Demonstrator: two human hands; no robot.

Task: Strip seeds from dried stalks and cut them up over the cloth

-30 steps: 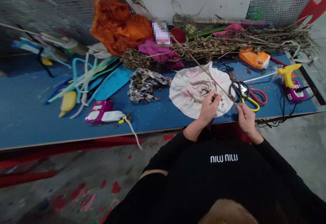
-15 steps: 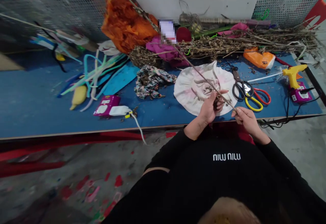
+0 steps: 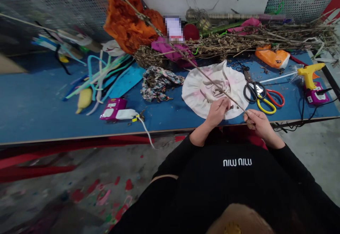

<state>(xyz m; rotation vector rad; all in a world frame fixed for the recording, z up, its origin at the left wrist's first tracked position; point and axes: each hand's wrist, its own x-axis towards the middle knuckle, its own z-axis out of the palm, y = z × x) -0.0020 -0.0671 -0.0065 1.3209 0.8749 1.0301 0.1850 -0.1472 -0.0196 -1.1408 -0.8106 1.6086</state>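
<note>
My right hand [image 3: 257, 122] is closed around the lower end of a long, thin dried stem [image 3: 211, 80]. The stem slants away to the upper left, over a white ruffled cloth hat [image 3: 193, 97] with pink stains and brown bits on it. Above the hat's front part is my left hand [image 3: 219, 110], its fingers curled together just beside the stem. Whatever sits inside those fingers is hidden. Black-handled scissors [image 3: 255, 91] lie right of the hat, against a second pair with red and yellow handles [image 3: 266, 105].
Dried branches [image 3: 239, 44] line the back of the blue table [image 3: 159, 118], near orange crumpled paper [image 3: 132, 24] and a phone [image 3: 174, 28]. A yellow glue gun [image 3: 310, 73] stands right. Left are a purple power box [image 3: 113, 108], patterned cloth [image 3: 159, 85] and foam strips [image 3: 99, 78].
My left hand has gone from partly open, with brown dried bits in its palm, to fingers curled together. My right hand keeps its hold on the stem. The view has shifted slightly.
</note>
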